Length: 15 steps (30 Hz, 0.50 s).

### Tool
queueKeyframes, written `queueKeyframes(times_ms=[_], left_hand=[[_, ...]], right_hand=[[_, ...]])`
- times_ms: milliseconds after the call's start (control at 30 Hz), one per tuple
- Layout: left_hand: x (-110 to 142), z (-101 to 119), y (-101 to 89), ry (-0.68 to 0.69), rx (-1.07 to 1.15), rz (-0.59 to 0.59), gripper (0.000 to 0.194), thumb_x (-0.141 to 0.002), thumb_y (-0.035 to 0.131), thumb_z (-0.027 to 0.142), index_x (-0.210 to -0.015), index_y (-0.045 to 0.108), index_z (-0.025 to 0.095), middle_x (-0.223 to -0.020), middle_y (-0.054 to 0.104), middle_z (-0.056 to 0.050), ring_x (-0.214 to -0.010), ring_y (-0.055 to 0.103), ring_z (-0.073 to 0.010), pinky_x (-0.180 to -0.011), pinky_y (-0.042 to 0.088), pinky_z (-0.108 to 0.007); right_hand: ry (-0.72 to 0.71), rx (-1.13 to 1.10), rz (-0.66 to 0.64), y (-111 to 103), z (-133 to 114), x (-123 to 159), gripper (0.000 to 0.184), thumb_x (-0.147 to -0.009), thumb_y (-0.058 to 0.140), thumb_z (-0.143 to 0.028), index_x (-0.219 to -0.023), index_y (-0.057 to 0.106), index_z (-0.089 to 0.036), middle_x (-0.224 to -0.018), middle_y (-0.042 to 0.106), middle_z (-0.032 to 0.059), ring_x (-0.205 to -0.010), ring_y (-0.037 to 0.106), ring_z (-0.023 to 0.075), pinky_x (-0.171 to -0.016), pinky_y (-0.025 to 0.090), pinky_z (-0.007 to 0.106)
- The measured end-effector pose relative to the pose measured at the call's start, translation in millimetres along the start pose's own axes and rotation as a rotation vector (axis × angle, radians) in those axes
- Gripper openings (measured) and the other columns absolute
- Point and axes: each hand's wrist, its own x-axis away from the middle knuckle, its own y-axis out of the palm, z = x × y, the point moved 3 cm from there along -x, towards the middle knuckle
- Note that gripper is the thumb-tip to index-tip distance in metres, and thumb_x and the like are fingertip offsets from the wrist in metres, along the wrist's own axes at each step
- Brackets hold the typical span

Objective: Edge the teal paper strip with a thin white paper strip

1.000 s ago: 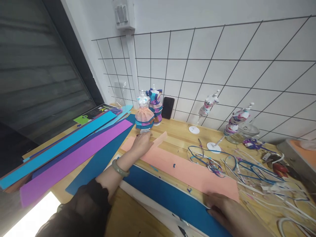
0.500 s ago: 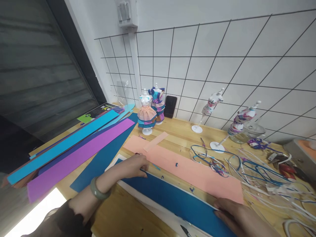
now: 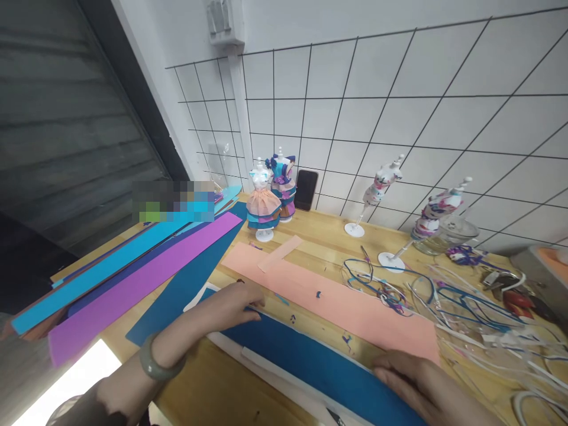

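A long dark blue strip point(image 3: 310, 361) lies slantwise in front of me, with a white sheet point(image 3: 266, 370) showing under and along its near edge. My left hand point(image 3: 235, 305) is closed on the strip's far edge near its left end, thumb on the near side. At the strip's right part, my right hand point(image 3: 417, 378) is closed on the same far edge, its fingertips partly hidden. Just beyond the strip is a long peach strip point(image 3: 337, 302), with a smaller peach piece point(image 3: 279, 253) across it. A dark pointed blade point(image 3: 335, 417) shows at the bottom edge.
Cyan point(image 3: 110, 260) and purple strips point(image 3: 146, 290) are piled at left. Two dressed mini mannequins point(image 3: 264, 204) and a phone point(image 3: 306, 189) stand at the wall. Two more mannequins point(image 3: 382, 183) lean at right, near tangled cords point(image 3: 470, 307) and a glass bowl point(image 3: 461, 234).
Both hands have shifted slightly left, along with the left forearm. A white flap now shows along the blue strip's near edge.
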Motion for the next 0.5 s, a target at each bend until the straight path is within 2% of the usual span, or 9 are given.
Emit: queueKeyframes(times_ms=[100,267,367,500], left_hand=[[-4.1,7.7,10.8,0.055,-0.035,0.002,0.026,-0.079,0.060,0.032,-0.103,0.058,0.024,-0.097,0.059,-0.003,-0.087,0.055,-0.0185,-0.072,0.037,-0.027],[-10.7,18.3,23.7,0.122,-0.049,-0.022,0.010,-0.081,0.058,0.029,-0.089,0.062,0.022,-0.089,0.057,-0.001,-0.085,0.053,-0.0162,-0.071,0.036,-0.026],[-10.8,20.5,24.2,0.126,-0.037,-0.009,0.004,-0.082,0.058,0.023,-0.082,0.062,0.021,-0.085,0.056,0.000,-0.083,0.052,-0.0144,-0.072,0.035,-0.025],[-9.0,20.2,23.5,0.125,-0.034,0.002,0.005,-0.083,0.056,0.022,-0.079,0.060,0.020,-0.086,0.056,0.000,-0.083,0.051,-0.0140,-0.072,0.034,-0.025]], right_hand=[[0.012,-0.011,0.028,1.9,-6.5,-21.9,0.032,-0.089,0.037,-0.039,-0.082,0.064,-0.024,-0.087,0.070,0.0022,-0.083,0.064,0.0190,-0.069,0.048,0.023],[0.011,0.108,0.050,12.8,-12.9,-43.4,0.025,-0.087,0.038,-0.029,-0.075,0.058,-0.021,-0.074,0.067,0.0030,-0.069,0.063,0.0181,-0.063,0.044,0.026],[-0.034,0.185,0.052,21.2,-11.7,-46.1,0.025,-0.087,0.034,-0.025,-0.078,0.057,-0.023,-0.077,0.067,0.0023,-0.069,0.064,0.0179,-0.063,0.043,0.026],[-0.017,0.322,0.136,31.6,3.2,-47.6,0.024,-0.084,0.036,-0.018,-0.093,0.057,-0.025,-0.086,0.069,0.0031,-0.070,0.066,0.0204,-0.058,0.042,0.026]])
